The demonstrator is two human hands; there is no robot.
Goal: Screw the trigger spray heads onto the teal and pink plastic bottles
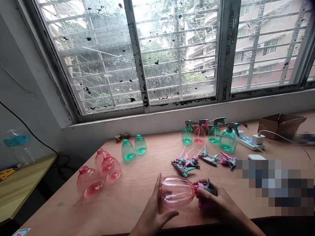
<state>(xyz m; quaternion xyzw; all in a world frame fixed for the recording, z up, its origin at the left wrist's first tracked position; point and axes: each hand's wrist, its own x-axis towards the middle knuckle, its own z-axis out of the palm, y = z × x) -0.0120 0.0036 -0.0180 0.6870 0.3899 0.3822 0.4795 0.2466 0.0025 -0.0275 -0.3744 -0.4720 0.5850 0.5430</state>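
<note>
A pink clear spray bottle (177, 192) lies sideways in the air just above the table's front edge, its base to the left. My left hand (158, 205) cups the base end, with some fingers showing through the plastic and the thumb stretched out below. At the neck, my right hand (214, 198) is closed around the pink and grey trigger sprayer (208, 187); its fingers partly hide the joint. Beyond the bottle is a pile of loose trigger sprayers (183, 164) in teal and pink. Another pink sprayer (228, 160) rests to their right.
Pink bottles without tops (90, 183) stand at the left, and two green ones (128, 150) farther back. Several bottles with sprayers (228, 141) stand near the window wall. A power strip (248, 141), a white charger (258, 139) and a cardboard box (280, 126) are at the back right.
</note>
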